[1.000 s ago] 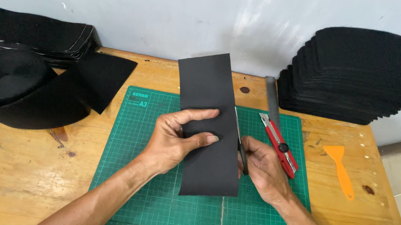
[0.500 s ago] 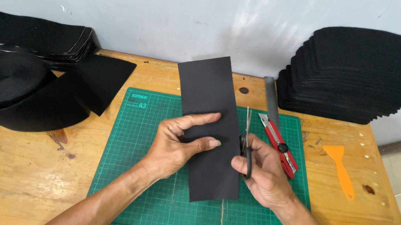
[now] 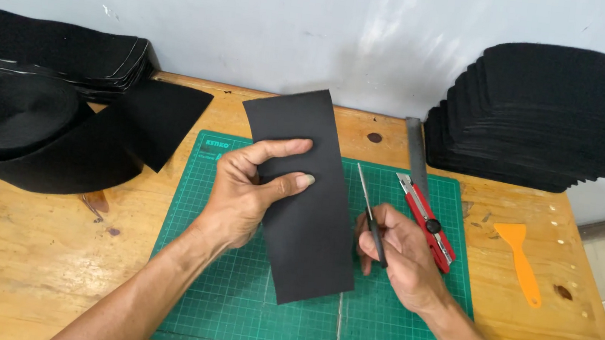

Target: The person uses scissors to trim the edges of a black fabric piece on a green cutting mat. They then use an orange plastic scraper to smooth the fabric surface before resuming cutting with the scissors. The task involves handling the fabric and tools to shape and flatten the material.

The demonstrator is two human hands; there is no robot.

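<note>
The left hand [image 3: 251, 187] grips a black sheet [image 3: 300, 192] by its left edge, thumb across the top face and fingers curled behind, holding it lifted and tilted over the green cutting mat [image 3: 227, 298], with its lower end close to or resting on the mat; I cannot tell which. The right hand [image 3: 399, 257] is closed around the handles of a pair of scissors [image 3: 370, 212], blades together or nearly so and pointing away from the person, lying just beside the sheet's right edge without yet biting into it. The work in hand looks like trimming the sheet: it is gripped and presented, the scissors are lined up along its right side, and no cut shows yet. By my reading, the next move calls for opening the blades and bringing the sheet's edge between them, keeping the sheet taut with the left hand so it does not fold, and keeping the left thumb and fingers well away from the cutting line. Just right of the scissors on the mat lie a red utility knife [image 3: 425, 222] and a metal ruler [image 3: 416, 156], the ruler reaching off the far edge of the mat. On the wooden worktop [image 3: 20, 252] there is an orange scraper [image 3: 523, 267] to the right, a tall stack of black cut pieces [image 3: 551, 122] at the far right against the wall, and a roll of black material [image 3: 33, 132] with a lower stack [image 3: 50, 50] behind it on the left
</note>
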